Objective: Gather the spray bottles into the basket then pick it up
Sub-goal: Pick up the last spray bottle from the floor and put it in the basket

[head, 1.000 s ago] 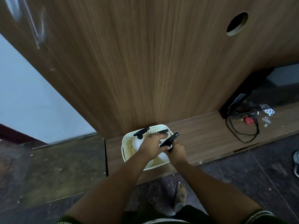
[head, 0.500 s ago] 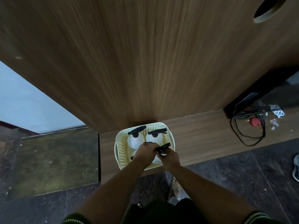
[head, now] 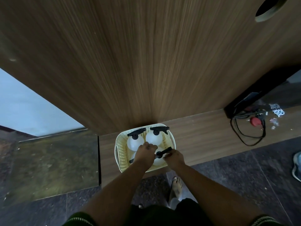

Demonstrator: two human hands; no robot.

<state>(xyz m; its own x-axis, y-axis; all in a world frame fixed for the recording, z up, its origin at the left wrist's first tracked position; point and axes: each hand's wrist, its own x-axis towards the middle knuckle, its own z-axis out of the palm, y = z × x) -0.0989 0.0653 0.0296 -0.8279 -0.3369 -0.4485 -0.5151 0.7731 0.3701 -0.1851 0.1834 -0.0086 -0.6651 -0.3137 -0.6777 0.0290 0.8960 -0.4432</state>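
A cream basket (head: 120, 150) on the low wooden counter (head: 203, 136) holds white spray bottles (head: 153, 139), both hands inside it, the left hand (head: 145, 153) and right hand (head: 174, 158) gripping the nearest bottle's black trigger head (head: 163, 152).

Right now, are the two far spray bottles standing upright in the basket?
Upright: the two white round spray bottles show black trigger heads on top, inside the cream woven plastic basket.

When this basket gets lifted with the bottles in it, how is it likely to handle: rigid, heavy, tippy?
The basket looks like thin perforated plastic, so its walls may flex a little. Four upright spray bottles nearly fill it, so they probably won't slide much, though their tall black triggers could let them lean. How full they are cannot be told, so neither can the weight.
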